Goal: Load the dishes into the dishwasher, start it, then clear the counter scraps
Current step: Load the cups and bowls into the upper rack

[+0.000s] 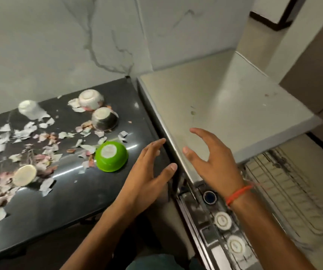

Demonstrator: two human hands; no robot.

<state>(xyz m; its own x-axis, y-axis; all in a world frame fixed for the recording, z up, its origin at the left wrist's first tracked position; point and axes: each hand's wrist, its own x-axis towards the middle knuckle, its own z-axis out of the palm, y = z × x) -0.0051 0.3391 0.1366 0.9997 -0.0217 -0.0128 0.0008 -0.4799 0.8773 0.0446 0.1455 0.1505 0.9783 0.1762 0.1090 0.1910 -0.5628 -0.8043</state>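
Right now I see both hands empty, mid-frame. Left hand (149, 168) hovers over the dark counter (63, 201) edge, fingers straight and spread, pointing to upper right. Right hand (213, 162) hangs over the dishwasher (211, 106) top, fingers loosely bent, pointing to upper left, grasping nothing; a red thread (238, 193) circles its wrist.

Dishes on the counter, left half of frame, five counted:
- green bowl (111, 156), upside down, base up, just left of the left hand.
- steel bowl (104, 118), upside down, above the green one.
- white bowl (91, 99), upside down, tilted, just beside the steel bowl at upper left of it.
- white cup (30, 110), blurred, lying over, base toward upper left, long axis running upper left to lower right.
- round pale dish (24, 175) at lower left; too blurred to tell its pose.

Scraps (45, 139): paper-like white and pink peelings strewn across the counter's left and centre, too many to count.

Dishwasher door (201, 228) stands open at lower right, its inner face carrying two white round caps and one dark one. Wire rack (285, 188) shows at right, pulled out below the top.
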